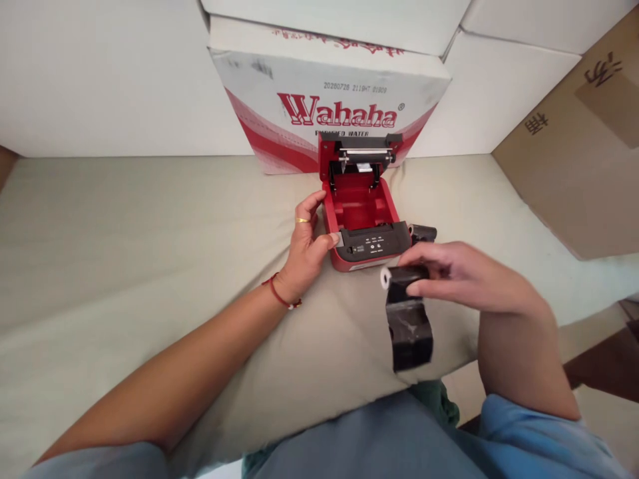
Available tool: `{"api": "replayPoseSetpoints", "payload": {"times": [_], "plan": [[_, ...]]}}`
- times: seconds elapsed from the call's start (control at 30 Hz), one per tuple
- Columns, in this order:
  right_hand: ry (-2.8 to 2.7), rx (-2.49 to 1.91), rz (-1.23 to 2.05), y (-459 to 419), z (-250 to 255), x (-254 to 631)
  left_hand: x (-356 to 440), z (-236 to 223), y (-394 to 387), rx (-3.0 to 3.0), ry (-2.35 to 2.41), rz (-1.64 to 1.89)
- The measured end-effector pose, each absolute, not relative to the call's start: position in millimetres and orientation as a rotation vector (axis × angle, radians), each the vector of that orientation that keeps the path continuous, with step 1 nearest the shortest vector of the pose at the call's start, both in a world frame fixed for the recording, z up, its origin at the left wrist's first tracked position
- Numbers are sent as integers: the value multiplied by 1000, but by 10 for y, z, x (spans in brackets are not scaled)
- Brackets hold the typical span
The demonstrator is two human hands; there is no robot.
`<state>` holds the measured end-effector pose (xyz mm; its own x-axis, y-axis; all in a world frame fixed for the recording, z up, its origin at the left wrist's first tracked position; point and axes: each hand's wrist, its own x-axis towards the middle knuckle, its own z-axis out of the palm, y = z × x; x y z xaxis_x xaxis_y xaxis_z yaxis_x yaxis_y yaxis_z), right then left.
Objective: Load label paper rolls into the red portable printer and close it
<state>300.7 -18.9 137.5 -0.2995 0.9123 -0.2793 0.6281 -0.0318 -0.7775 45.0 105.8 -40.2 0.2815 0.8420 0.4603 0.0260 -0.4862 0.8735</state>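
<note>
A small red and black printer (360, 207) stands on the cloth with its lid (360, 152) raised and its red bay bare inside. My left hand (309, 246) grips the printer's left side, the thumb on a grey latch at the corner of the black front panel (374, 243). Between the thumb and fingers of my right hand (444, 273) is a black roll (407, 274) with a white core, held in front of the printer's right corner. From it a creased black strip (411, 336) hangs down. A second small black roll (423, 233) lies beside the printer, partly behind my right hand.
A white and red Wahaha water carton (344, 93) stands right behind the printer, near the raised lid. White boxes (114, 80) line the back, and a brown carton (584, 153) is at the right. Pale green cloth (124, 246) covers the surface.
</note>
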Motion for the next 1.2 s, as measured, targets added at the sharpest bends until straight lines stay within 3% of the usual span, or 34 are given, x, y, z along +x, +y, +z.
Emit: {"api": "replayPoseSetpoints", "payload": {"times": [0.17,0.4,0.6,0.8,0.93,1.07,1.2], "plan": [[-1877,-1674,1045,-343,817,2997,453,-383,1059,1762,769,1287],[-1683,-2026,264,-146,595,3530,456,-377,1069,1766,767,1282],[-1717,-2126,261,20,380,3660,430,-390,1072,1762,789,1265],[-1810,-1867,850,-286,1497,3990,431,-411,1078,1726,756,1289],[-1987,-1636,987,-163,1992,3796,433,-406,1079,1731,752,1275],[-2110,-1602,853,364,1754,3158,426,-410,1084,1752,704,1299],[-2297,-1770,422,823,1390,2604,428,-439,1099,1651,630,1312]]}}
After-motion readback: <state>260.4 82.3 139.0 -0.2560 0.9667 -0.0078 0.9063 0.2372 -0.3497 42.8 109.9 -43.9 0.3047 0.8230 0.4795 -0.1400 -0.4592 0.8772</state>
